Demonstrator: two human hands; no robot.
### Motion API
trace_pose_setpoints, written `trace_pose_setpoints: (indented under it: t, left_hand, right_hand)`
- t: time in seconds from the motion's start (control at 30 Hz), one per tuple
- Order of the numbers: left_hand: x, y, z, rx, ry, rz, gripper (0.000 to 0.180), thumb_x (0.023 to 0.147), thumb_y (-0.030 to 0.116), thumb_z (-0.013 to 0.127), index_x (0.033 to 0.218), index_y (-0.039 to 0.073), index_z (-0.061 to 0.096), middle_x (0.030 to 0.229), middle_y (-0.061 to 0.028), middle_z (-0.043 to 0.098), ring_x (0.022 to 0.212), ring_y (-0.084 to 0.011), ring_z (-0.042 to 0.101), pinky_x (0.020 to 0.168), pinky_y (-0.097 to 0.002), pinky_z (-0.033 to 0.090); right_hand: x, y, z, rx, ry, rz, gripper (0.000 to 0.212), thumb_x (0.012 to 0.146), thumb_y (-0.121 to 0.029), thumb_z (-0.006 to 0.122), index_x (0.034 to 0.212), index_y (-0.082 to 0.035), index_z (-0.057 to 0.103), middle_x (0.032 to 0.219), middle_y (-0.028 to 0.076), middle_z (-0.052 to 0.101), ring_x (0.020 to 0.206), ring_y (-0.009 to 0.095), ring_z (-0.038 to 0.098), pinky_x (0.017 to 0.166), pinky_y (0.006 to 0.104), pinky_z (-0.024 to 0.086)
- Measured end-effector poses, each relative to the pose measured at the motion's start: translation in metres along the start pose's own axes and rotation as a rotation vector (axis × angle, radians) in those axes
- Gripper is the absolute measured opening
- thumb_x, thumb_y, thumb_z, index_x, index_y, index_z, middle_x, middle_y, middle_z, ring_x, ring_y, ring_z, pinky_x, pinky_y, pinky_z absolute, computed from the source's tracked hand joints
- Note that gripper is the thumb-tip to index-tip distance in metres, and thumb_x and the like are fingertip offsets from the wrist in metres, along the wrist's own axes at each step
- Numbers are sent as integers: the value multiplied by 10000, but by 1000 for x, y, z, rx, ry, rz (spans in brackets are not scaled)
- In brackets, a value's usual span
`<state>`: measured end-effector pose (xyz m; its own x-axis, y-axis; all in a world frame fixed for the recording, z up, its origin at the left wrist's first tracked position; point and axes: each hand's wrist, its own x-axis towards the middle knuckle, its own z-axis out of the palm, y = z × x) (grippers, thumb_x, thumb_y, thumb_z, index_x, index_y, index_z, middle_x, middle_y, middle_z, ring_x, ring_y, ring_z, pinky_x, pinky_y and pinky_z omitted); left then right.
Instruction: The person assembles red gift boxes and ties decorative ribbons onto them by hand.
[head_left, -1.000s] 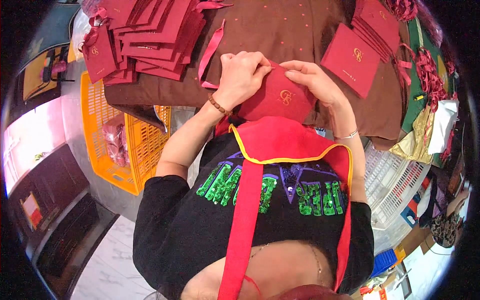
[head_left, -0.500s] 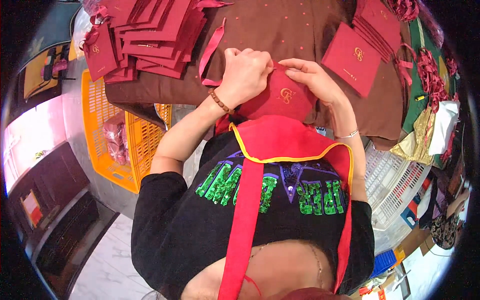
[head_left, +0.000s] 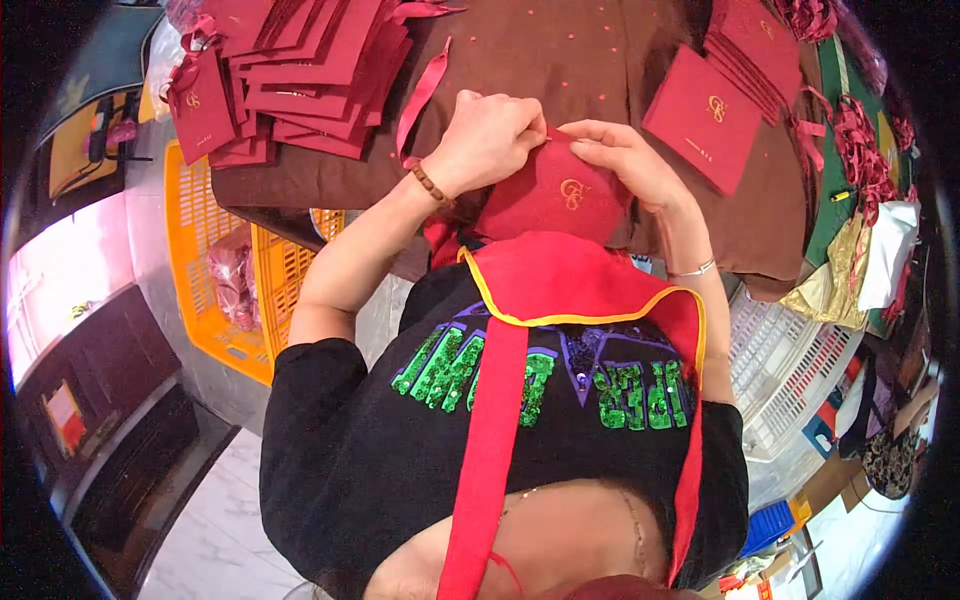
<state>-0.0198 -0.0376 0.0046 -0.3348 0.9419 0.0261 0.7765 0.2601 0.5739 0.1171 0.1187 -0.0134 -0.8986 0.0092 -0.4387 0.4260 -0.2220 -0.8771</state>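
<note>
A flat red paper bag [head_left: 545, 200] with a gold emblem lies before me at the table's near edge, its top pointing away. My right hand [head_left: 635, 165] grips its upper right edge, thumb on the front face. At the upper left edge my left hand [head_left: 490, 140] is closed in a pinch; what lies between its fingertips is too small to make out. A dark pink ribbon [head_left: 424, 95] curls on the brown cloth beside my left hand, and its lower end passes out of sight near that wrist.
Piled red bags [head_left: 310, 100] cover the left of the brown-clothed table [head_left: 540, 60]; another stack [head_left: 705, 120] lies on the right. Loose ribbons [head_left: 865, 150] hang at the far right. A yellow crate [head_left: 195, 250] and a white crate [head_left: 790, 370] flank me below table height.
My left hand has shifted slightly left and its wrist has turned, with its fingertips still near the bag's upper edge. My right hand and the bag stay nearly where they were.
</note>
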Motion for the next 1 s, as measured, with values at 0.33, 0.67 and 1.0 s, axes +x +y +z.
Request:
trace_pose_setpoints:
  t: [0.33,0.67,1.0]
  left_hand:
    - [-7,2,4,-37,11,-42,91,770,196,618,784,106,621,720,-74,621,744,-259,598,697,-403,394]
    - [-9,7,5,24,21,-26,82,783,212,608,781,132,622,738,-29,615,781,-200,576,759,-380,329]
    - [-13,14,13,156,179,74,66,754,188,610,728,128,602,719,-3,627,780,-191,558,737,-416,321]
  right_hand:
    - [-4,-3,3,81,-8,49,314,869,-117,529,1153,18,533,1033,32,595,928,85,551,818,225,443]
    - [-4,0,6,1,36,2,330,855,-124,532,1149,25,544,999,31,598,878,89,540,784,219,430]
    - [-7,-3,9,-56,100,-5,311,853,-116,533,1133,16,556,940,15,602,836,73,537,737,215,438]
